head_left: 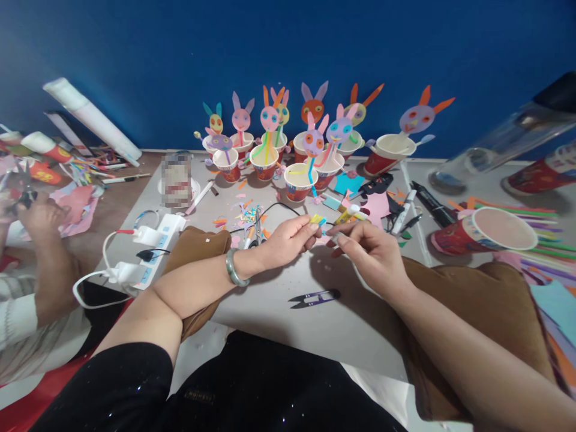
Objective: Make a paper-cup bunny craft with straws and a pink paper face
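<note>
Over the middle of the table my left hand [290, 241] pinches a small yellow and blue strip [317, 219], which looks like paper. My right hand [373, 255] is close by on the right, thumb and fingers pinched together; whatever they hold is too small to make out. Below both hands a pair of black thread snips [314, 298] lies on the table. Behind them stand several paper cups [300, 187] with paper rabbit heads [314, 142] on coloured stems. Scissors [256, 231] lie left of my left hand, among paper scraps.
A white power strip [161, 246] with plugs sits at left, and brown cushions [472, 312] lie under my forearms. A tilted cup [483, 231], coloured straws [546, 237] and a clear bottle [499, 135] are at right. A co-worker's hand [42, 219] holds scissors at far left.
</note>
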{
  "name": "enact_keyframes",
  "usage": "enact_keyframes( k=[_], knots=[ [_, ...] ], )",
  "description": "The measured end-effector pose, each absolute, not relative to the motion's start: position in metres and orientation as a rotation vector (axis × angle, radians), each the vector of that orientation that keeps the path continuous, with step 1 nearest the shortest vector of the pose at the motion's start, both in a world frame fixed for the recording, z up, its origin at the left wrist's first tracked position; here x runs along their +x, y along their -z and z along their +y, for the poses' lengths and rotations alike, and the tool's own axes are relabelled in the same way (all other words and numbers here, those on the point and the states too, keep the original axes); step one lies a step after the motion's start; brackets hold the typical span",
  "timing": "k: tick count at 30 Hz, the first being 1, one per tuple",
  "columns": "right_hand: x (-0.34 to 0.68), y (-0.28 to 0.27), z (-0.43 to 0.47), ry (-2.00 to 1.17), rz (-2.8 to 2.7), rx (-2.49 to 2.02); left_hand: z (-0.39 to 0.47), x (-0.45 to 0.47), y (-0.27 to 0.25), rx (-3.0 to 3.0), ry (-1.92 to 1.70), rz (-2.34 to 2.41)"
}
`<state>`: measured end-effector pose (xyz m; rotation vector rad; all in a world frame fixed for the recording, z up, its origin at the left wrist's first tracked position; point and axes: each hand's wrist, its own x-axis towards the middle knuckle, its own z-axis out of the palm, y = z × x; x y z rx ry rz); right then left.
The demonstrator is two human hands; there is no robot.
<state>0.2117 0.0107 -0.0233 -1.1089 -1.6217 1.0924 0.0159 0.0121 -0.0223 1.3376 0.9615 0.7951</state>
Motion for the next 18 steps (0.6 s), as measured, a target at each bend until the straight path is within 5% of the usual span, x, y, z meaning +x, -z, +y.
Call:
enact_keyframes(
  k=[18],
  knots=[
    [0.2122,0.0265,0.0156,-0.815,-1.810,-1.167,0.0088,0.0181,0.0262,1.416,-0.674,0.997]
  ],
)
